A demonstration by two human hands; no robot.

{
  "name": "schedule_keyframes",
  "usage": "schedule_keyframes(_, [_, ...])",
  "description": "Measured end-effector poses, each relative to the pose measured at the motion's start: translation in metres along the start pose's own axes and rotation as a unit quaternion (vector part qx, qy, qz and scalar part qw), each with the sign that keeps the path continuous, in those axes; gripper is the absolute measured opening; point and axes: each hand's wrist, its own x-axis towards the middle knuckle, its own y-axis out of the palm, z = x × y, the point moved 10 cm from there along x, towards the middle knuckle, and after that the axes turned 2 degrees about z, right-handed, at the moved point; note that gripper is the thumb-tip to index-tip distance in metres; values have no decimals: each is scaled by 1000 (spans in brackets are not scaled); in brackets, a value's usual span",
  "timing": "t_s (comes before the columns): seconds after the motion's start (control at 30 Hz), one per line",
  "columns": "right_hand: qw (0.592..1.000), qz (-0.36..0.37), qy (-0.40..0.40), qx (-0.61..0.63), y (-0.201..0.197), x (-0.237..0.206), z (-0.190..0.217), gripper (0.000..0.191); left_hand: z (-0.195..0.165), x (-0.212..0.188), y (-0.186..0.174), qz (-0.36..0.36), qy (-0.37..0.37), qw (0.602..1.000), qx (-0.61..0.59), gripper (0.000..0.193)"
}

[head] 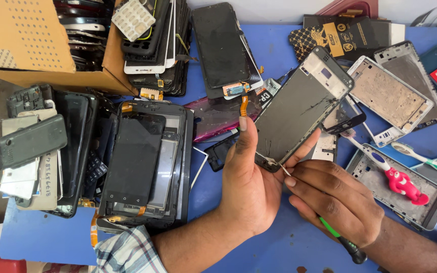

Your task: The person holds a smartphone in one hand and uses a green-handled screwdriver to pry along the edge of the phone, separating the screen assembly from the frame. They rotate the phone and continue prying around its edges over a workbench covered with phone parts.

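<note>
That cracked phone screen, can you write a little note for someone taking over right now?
Left hand: holds up the cracked dark phone screen in its grey frame, thumb along its left edge.
Right hand: grips a thin metal tool with a green and black handle, tip at the screen's bottom corner.
Nearby: a toothbrush with a red figure handle lies on a grey phone frame on the blue table; stacks of black phone screens lie to the left.
Done: tool tip set at the corner.
Left: the screen sits in its frame.

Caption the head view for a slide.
Left hand holds a cracked phone screen; right hand works a thin tool at its lower corner.
</note>
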Motion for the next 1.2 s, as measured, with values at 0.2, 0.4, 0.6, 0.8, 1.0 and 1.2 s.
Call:
schedule_keyframes(0.2, [1000, 0, 8, 1, 1, 2, 1, 29, -3, 0, 1, -15, 6, 1000, -18, 73])
schedule_keyframes(0.4, [999, 25, 45, 11, 1, 1, -1, 34, -3, 2, 2, -15, 2, 1000, -26, 72])
schedule_keyframes(0.6, [998, 17, 0, 61, -5, 0, 0, 25, -3, -1, 4, 0, -1, 1000, 4, 74])
schedule_keyframes(0.8, [996, 32, 68, 56, -4, -5, -10, 13, -2, -3, 1, 5, -6, 994, 105, 74])
schedule_keyframes(1.0, [997, 24, 54, 56, -4, -4, -9, 14, 1, -4, 0, 10, -12, 993, 118, 74])
schedule_keyframes(1.2, [996, 31, 70, 54, -2, -4, -10, 15, 6, -2, -4, 9, -34, 994, 103, 68])
